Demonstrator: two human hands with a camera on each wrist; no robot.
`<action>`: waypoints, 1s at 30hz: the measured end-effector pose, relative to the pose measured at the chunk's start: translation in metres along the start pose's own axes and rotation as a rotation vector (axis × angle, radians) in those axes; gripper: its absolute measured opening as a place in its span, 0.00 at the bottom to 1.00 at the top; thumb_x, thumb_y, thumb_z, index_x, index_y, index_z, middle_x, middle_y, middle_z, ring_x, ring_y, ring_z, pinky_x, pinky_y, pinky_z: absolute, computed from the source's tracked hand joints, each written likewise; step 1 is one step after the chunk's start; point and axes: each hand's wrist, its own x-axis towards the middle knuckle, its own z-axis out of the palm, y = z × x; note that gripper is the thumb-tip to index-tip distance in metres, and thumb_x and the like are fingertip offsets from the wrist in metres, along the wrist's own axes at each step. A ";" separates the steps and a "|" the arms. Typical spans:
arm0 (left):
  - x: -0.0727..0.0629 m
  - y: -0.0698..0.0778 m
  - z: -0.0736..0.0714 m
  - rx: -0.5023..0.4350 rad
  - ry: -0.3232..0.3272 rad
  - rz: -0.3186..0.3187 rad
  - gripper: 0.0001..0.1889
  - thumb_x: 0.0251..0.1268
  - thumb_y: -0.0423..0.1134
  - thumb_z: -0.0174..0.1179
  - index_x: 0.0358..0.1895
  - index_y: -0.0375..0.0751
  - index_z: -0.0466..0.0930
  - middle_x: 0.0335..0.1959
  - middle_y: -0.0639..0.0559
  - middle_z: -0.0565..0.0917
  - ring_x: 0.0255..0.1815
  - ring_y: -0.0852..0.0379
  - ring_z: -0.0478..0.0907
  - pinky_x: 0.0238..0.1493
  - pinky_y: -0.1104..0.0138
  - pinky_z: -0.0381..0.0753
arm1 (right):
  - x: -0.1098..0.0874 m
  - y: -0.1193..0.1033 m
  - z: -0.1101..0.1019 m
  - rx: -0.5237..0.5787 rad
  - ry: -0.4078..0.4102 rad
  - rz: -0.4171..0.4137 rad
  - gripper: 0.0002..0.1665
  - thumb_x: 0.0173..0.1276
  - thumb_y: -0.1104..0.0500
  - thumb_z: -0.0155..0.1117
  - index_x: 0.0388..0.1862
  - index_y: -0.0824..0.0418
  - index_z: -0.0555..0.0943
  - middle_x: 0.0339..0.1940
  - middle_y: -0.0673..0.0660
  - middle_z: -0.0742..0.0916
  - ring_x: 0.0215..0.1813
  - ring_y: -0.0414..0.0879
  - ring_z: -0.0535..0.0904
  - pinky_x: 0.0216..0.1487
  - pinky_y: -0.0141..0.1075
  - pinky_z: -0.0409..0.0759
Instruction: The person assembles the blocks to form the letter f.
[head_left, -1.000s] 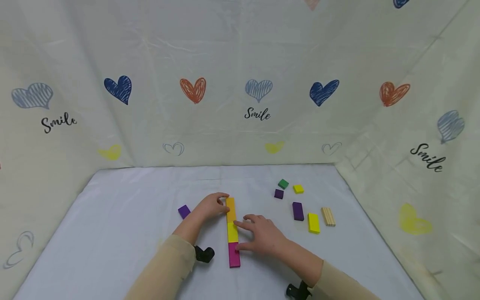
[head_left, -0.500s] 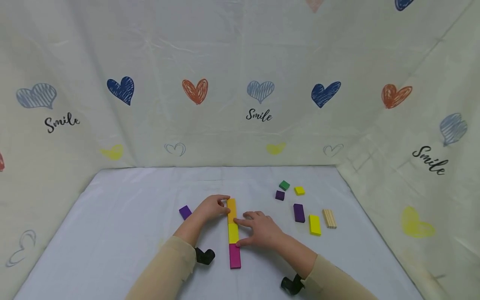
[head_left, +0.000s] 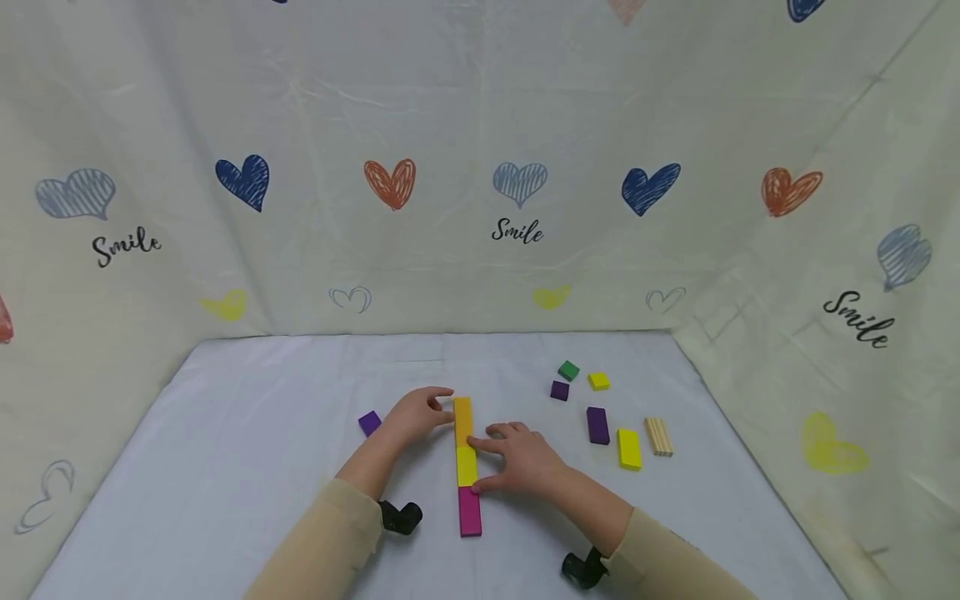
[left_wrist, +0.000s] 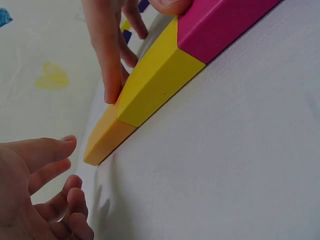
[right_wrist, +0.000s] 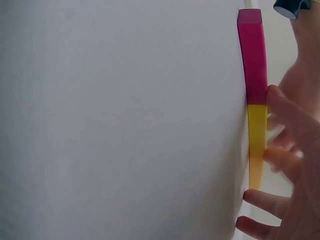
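Note:
Three blocks lie end to end in a straight row on the white cloth: an orange block (head_left: 462, 415) at the far end, a yellow block (head_left: 467, 468) in the middle, a magenta block (head_left: 469, 512) nearest. Just left of the orange block is my left hand (head_left: 415, 417), its thumb and index finger extended and apart from the wood in the left wrist view. From the right side my right hand (head_left: 531, 468) touches the row. Its thumb is at the magenta-yellow seam and its index fingertip near the yellow-orange seam.
A purple block (head_left: 369, 422) lies left, partly behind my left wrist. To the right are a dark purple block (head_left: 597, 426), a yellow block (head_left: 629, 450), ribbed wooden piece (head_left: 658, 437), and small green (head_left: 568, 371), purple (head_left: 559, 391) and yellow (head_left: 598, 381) pieces. A printed curtain (head_left: 450, 267) stands behind.
My left hand has let go of the orange block and drawn slightly left. My right thumb has moved from the magenta block up to its seam with the yellow one.

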 end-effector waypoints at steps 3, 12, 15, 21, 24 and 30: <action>-0.005 -0.003 -0.006 -0.005 0.007 -0.013 0.25 0.64 0.47 0.67 0.65 0.54 0.77 0.42 0.50 0.79 0.37 0.53 0.75 0.40 0.64 0.81 | 0.000 0.000 0.000 0.008 -0.004 0.007 0.45 0.50 0.30 0.73 0.69 0.35 0.74 0.66 0.55 0.77 0.68 0.57 0.68 0.61 0.60 0.72; -0.025 -0.019 -0.029 -0.004 0.071 -0.079 0.26 0.65 0.47 0.66 0.66 0.53 0.76 0.42 0.51 0.77 0.30 0.55 0.75 0.31 0.66 0.76 | 0.000 0.000 -0.001 0.032 -0.013 0.023 0.45 0.51 0.30 0.73 0.70 0.34 0.73 0.68 0.54 0.76 0.69 0.57 0.67 0.63 0.60 0.71; -0.032 -0.027 -0.036 0.020 0.087 -0.090 0.26 0.65 0.47 0.66 0.66 0.52 0.76 0.42 0.51 0.77 0.30 0.55 0.75 0.31 0.65 0.75 | 0.000 -0.001 -0.002 0.041 -0.015 0.023 0.45 0.51 0.31 0.73 0.70 0.35 0.73 0.68 0.54 0.76 0.69 0.57 0.67 0.63 0.60 0.70; -0.049 -0.042 -0.053 0.043 0.127 -0.057 0.25 0.66 0.46 0.65 0.66 0.49 0.75 0.43 0.51 0.78 0.38 0.53 0.73 0.37 0.62 0.75 | -0.001 -0.002 -0.002 0.044 -0.013 0.020 0.45 0.51 0.32 0.74 0.70 0.35 0.73 0.68 0.54 0.76 0.69 0.58 0.67 0.63 0.60 0.70; -0.057 -0.048 -0.059 0.046 0.137 -0.065 0.25 0.67 0.45 0.64 0.66 0.47 0.75 0.43 0.50 0.78 0.40 0.52 0.73 0.37 0.62 0.75 | -0.001 -0.002 -0.002 0.047 -0.014 0.016 0.45 0.51 0.32 0.74 0.70 0.35 0.73 0.68 0.54 0.76 0.69 0.58 0.67 0.63 0.61 0.70; -0.064 -0.056 -0.061 0.079 0.131 -0.101 0.25 0.67 0.45 0.63 0.66 0.44 0.75 0.49 0.44 0.79 0.45 0.49 0.75 0.41 0.58 0.80 | 0.000 -0.001 -0.001 0.046 -0.008 0.013 0.45 0.51 0.31 0.74 0.70 0.35 0.73 0.67 0.54 0.76 0.69 0.58 0.66 0.63 0.61 0.70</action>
